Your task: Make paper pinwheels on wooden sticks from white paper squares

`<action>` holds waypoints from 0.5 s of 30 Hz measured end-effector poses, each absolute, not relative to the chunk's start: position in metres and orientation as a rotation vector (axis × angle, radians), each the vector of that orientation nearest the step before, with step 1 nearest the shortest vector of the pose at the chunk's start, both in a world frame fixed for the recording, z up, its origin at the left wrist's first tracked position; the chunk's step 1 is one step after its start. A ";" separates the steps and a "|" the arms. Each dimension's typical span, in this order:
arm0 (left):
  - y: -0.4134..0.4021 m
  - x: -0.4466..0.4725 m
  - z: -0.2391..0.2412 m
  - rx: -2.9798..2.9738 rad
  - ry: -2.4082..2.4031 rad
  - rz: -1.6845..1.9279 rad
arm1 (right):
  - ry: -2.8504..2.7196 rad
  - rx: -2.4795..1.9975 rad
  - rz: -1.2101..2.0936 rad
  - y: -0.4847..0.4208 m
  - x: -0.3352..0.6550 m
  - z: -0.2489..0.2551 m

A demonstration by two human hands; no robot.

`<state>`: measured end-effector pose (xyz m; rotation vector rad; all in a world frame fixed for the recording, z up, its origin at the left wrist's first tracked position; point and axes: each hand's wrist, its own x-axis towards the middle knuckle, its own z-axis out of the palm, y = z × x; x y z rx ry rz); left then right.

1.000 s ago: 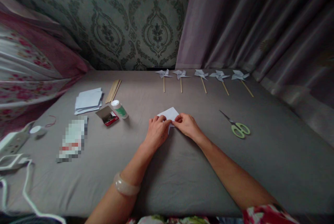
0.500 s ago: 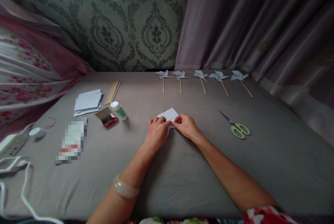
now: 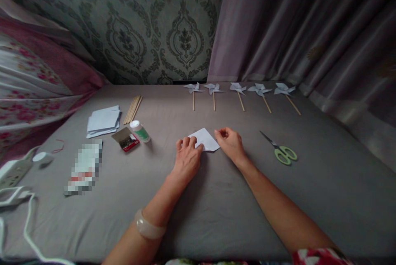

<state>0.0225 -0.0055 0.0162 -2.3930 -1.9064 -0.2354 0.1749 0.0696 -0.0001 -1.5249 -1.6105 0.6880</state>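
On the middle of the gray cloth [image 3: 216, 211], between your two hands, lies the white sheet of paper [image 3: 206, 138], one corner pointing far, another to the right. Your left hand [image 3: 187, 158] covers its left part, fingers bent and tips down on it; whether they pinch it you cannot tell. Your right hand [image 3: 232, 143] stands just beyond its right edge, fingers curled, thumb and forefinger narrow—whether anything lies between them cannot be told. Expect the sheet to be very light, crisp enough to take a crease, yet prone to slide or tear. Best hold it flat under the left fingertips and pinch the right corner gently. Its visible face is plain; the near edge—slightly shadowed—may show a folded layer.
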 end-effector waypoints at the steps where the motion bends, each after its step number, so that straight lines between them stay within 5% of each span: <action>1: -0.006 0.024 0.016 -2.388 -1.905 -0.219 | -1.576 -1.514 0.645 0.070 0.176 -0.002; 15: -0.009 0.029 0.017 -2.406 -1.956 -0.209 | -2.114 -1.086 0.450 0.065 0.171 -0.010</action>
